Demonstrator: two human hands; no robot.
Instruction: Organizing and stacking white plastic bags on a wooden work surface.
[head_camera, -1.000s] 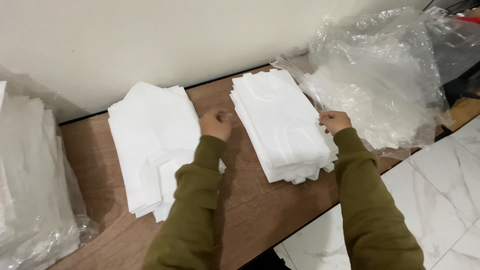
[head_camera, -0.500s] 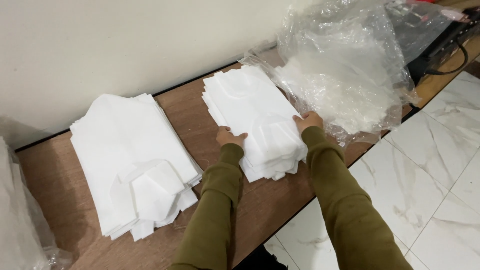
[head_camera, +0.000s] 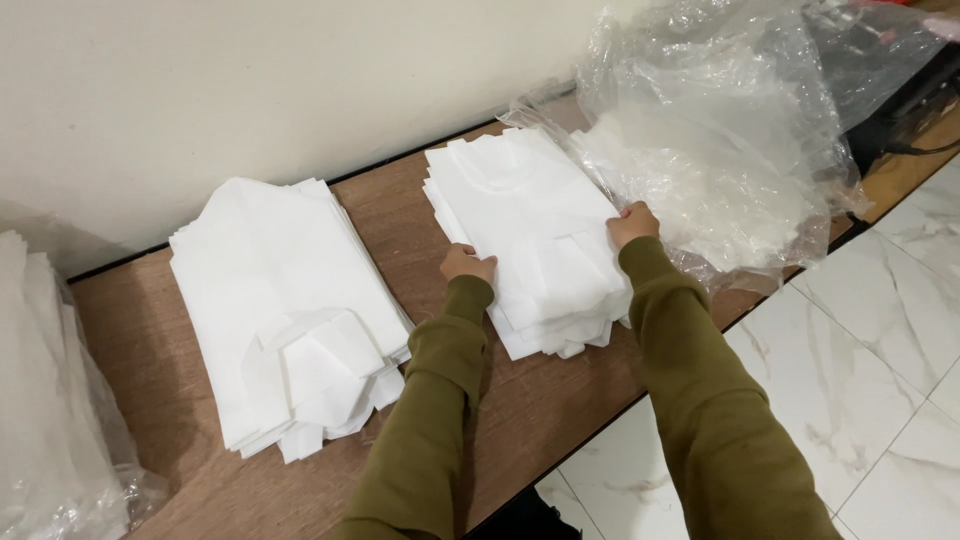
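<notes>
Two stacks (head_camera: 535, 235) (head_camera: 285, 305) on bench (head_camera: 560, 410); left hand (head_camera: 467, 263), right hand (head_camera: 633, 222) clamped on right stack's sides, squaring unfinished; left stack untouched.

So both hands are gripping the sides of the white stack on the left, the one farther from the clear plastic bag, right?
Not quite. In the head view, the left hand and right hand grip the sides of the right-hand stack of white folded fabric pieces, which lies next to the crumpled clear plastic bag. The left-hand white fabric stack lies untouched on the brown wooden table.
</notes>
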